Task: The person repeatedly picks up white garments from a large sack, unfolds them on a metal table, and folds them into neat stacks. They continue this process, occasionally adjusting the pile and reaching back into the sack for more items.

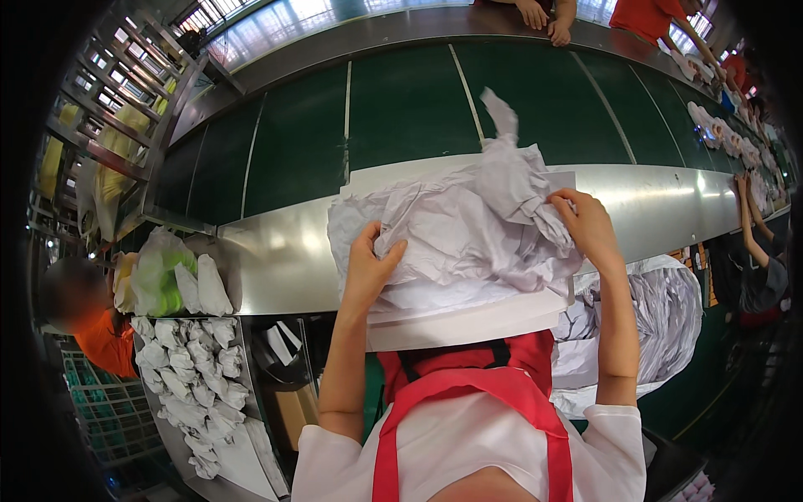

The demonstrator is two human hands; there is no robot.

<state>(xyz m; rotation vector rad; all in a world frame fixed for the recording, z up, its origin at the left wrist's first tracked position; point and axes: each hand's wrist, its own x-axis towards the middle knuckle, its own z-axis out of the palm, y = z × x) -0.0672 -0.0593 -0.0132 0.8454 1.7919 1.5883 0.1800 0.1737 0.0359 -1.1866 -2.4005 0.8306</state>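
Crumpled white tissue paper (pixel 468 226) sits heaped on an open white box (pixel 468 322) at the near edge of the steel counter (pixel 276 259), right in front of my red apron (pixel 468 393). My left hand (pixel 368 268) pinches a fold of the sheet between thumb and curled fingers at the heap's left side; my right hand (pixel 590 226) grips the bunched right corner, fingers closed over it. By my judgement the packing is mid-way: the paper is in the box but still loose and high, not yet pressed flat, and no lid is on. To my left, a tray of wadded paper balls (pixel 196 376) waits beside a green-and-white bag (pixel 159 276). Beyond the counter runs a dark green conveyor belt (pixel 401 109); other workers' hands (pixel 544 17) rest on its far rail, and pale shoes (pixel 719 134) line the belt at far right.
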